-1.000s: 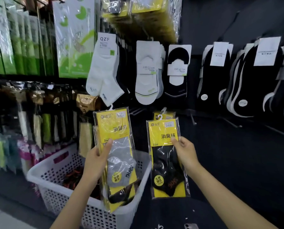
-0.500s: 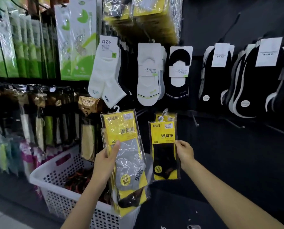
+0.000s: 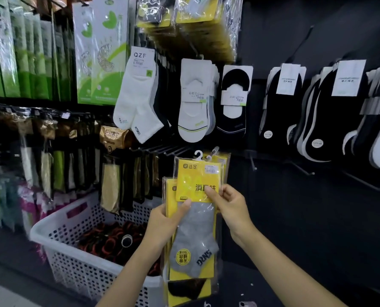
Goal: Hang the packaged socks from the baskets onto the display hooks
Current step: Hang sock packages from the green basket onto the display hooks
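Left hand (image 3: 165, 221): fingers curled round the left edge of a stack of sock packs (image 3: 189, 289), thumb laid across the front. Right hand (image 3: 232, 206): pinches the right edge of the front pack (image 3: 195, 231), thumb on its yellow card. This pack holds a grey sock and bears a white plastic hanger (image 3: 198, 154) at the top, just beside the tip of a display hook (image 3: 214, 150) that carries similar hung packs (image 3: 224, 160). A white basket (image 3: 78, 269) stands at lower left, near the stack.
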Motion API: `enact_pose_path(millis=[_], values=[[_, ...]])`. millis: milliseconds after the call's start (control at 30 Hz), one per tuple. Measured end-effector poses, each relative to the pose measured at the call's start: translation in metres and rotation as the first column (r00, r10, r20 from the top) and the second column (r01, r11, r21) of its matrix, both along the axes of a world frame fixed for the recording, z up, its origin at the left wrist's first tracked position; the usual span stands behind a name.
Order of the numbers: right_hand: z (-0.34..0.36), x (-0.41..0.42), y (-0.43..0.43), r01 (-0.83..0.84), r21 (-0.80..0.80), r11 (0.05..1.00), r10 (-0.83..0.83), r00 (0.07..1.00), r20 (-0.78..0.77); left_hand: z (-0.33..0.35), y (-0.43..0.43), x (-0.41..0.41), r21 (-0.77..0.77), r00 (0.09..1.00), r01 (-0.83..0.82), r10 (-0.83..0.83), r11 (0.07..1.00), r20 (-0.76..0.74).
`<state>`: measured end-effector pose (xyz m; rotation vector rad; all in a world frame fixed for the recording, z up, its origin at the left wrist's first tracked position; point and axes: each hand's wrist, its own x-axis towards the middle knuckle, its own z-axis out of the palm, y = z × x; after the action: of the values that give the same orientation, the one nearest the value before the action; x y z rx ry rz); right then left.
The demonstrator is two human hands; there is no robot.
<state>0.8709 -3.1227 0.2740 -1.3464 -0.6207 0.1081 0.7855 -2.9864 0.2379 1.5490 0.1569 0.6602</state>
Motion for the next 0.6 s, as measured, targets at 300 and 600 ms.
enact_pose_path(millis=[300,600], values=[[-0.014,0.02,-0.021,0.054,-0.076,0.996,-0.063,0.991,-0.118,0.002,0.02,-0.011,0.157,0.971,-0.223,0.234,0.962,-0.057],[-0.001,0.046,-0.004,0.183,-0.204,0.962,-0.192,0.981,-0.024,0.006,0.057,-0.017,0.118,0.917,-0.393,0.398,0.912,-0.022]])
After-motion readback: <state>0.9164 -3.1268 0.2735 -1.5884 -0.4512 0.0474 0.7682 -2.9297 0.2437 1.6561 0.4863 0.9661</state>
